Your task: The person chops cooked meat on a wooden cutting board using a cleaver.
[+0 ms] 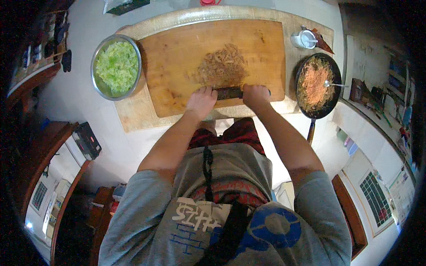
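A dark-bladed kitchen knife (228,93) lies crosswise near the front of a wooden cutting board (173,60). Its handle is in my right hand (257,96), and a dark end of it shows past the fingers. At the other end of the blade, my left hand (202,99) has its fingers closed over the metal. Just beyond the blade is a heap of chopped brown food (224,65), finer at the near side and in coarser strips at the far side. What exactly the food is, I cannot tell.
Left of the board stands a metal bowl (94,71) of chopped pale green vegetable (117,66). To the right, a black frying pan (336,66) holds orange and brown chopped food with a metal spoon (336,84). Behind it is a jar (303,39) with a spoon. A beige mat (133,116) lies underneath.
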Motion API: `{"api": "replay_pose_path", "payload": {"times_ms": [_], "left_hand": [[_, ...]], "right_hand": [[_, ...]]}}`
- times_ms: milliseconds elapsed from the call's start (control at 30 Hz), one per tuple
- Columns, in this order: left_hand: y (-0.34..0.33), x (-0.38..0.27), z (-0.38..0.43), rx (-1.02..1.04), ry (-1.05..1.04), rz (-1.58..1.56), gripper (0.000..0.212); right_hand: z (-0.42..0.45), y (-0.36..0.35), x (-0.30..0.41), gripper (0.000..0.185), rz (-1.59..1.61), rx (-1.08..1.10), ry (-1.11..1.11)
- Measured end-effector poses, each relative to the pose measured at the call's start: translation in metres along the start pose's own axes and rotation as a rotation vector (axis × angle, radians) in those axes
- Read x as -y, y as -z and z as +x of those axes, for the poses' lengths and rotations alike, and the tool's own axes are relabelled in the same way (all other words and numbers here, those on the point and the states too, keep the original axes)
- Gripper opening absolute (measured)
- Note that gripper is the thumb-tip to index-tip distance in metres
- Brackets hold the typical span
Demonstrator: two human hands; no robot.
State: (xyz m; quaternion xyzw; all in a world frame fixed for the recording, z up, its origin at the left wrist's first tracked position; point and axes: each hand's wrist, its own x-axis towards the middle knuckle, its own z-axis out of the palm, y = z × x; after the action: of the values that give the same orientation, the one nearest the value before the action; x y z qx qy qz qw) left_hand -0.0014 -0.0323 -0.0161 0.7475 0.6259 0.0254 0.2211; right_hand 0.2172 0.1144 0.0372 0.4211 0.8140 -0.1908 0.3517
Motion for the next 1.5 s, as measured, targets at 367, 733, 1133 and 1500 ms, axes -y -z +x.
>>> {"api": "replay_pose_path", "payload": {"times_ms": [367,733,1133,1500], "left_hand": [[-0.004,0.013,-0.016,-0.066,-0.026,0.006,0.019],[0.000,-0.010,0.007,-0.005,0.140,0.048,0.019],[-0.006,-0.026,0.013,0.018,0.217,0.007,0.019],[0.002,-0.014,-0.006,-0.150,0.214,-0.075,0.021]], "right_hand": [[-0.020,0.028,0.019,0.025,-0.026,0.129,0.100],[0.021,0.027,-0.011,0.030,-0.125,0.022,0.149],[0.027,0.024,-0.023,0.028,-0.099,-0.007,0.188],[0.010,0.055,0.006,0.024,-0.083,-0.030,0.216]]}}
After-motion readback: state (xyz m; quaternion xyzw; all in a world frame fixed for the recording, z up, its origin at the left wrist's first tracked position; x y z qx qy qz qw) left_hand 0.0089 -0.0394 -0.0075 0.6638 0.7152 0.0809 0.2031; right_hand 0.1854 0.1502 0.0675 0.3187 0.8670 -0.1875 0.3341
